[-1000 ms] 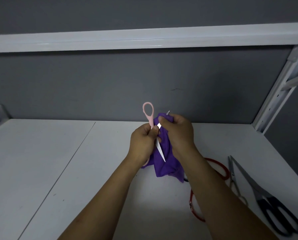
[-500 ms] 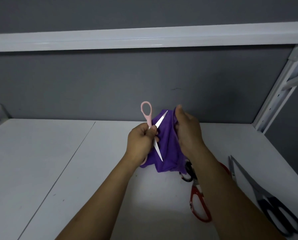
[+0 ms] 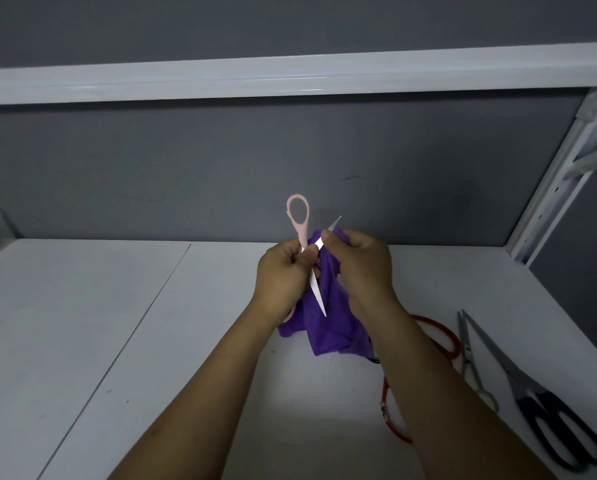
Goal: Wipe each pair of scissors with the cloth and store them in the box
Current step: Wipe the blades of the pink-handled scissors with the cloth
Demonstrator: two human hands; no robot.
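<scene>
On the white table (image 3: 117, 323), the red-handled scissors (image 3: 442, 337) lie toward the right edge, the small all-metal scissors (image 3: 468, 355) just right of them, and the large black-handled scissors (image 3: 560, 434) nearest that edge.

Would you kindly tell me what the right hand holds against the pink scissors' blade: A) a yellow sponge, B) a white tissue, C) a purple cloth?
C: the right hand pinches a purple cloth around the upper blade of the pink scissors, which the left hand grips.

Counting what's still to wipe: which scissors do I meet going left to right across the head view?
First the pink scissors, in the left hand against the purple cloth → red-handled scissors → small silver scissors → black-handled scissors.
</scene>
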